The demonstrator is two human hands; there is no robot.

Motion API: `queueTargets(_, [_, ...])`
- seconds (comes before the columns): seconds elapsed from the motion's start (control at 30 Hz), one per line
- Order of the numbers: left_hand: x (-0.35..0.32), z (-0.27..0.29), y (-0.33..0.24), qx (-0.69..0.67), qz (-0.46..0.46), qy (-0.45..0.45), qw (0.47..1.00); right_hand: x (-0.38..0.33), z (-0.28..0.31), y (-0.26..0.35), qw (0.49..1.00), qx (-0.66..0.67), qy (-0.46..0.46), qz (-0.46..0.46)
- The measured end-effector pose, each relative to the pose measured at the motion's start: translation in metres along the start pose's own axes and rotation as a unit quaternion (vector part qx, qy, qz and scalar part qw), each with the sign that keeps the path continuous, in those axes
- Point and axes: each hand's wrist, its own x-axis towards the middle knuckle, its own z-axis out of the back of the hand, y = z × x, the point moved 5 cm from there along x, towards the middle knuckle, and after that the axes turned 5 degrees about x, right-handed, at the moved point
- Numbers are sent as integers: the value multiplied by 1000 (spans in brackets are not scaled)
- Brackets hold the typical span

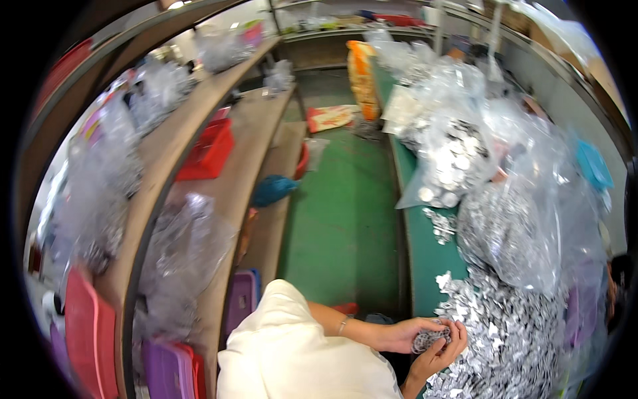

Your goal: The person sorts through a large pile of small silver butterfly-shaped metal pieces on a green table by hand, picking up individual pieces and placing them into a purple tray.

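Over the near right edge of the green bench, my two hands meet around a small clump of dark grey metal pieces [425, 340]. My left hand [402, 334], with a thin band at its wrist, is closed and cups the clump from the left. My right hand [444, 352] is closed too, its bent fingers pressed on the clump from the right. Just beyond the hands, a wide heap of shiny silver metal pieces [502, 332] covers the bench. The shape of single pieces in the clump is too small to make out.
Clear plastic bags of silver pieces [508, 226] and round discs [458, 159] stand along the green bench [425, 266]. Left, wooden shelves [173, 133] carry bags, a red bin [207, 149] and purple trays [166, 369]. A green aisle floor [342, 219] runs between, with sacks [362, 76] farther off.
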Motion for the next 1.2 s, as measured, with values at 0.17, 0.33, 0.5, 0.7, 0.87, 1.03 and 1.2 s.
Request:
queueTargets(0.17, [-16, -8, 7, -53, -72, -104, 991, -6, -15, 14, 994, -70, -20, 82])
queueTargets(0.33, [-1, 16, 11, -60, -156, -109, 980, -3, -20, 24, 993, -66, -30, 94])
queueTargets(0.5, [-22, 15, -2, 142, -245, -112, 952, -1, -32, 37, 993, -22, 14, 112])
queueTargets(0.7, [-35, 11, -22, 145, -274, -143, 940, -3, -54, 37, 988, -71, 85, 103])
queueTargets(0.87, [-31, 24, -38, 194, -268, -157, 931, 8, -70, 35, 985, -82, 124, 88])
queueTargets(1.03, [-15, 29, -63, 137, -192, -220, 946, 23, -82, 23, 988, -67, 113, 77])
queueTargets(1.2, [3, 19, -112, -126, -119, -146, 974, 28, -69, -6, 998, 44, 48, 6])
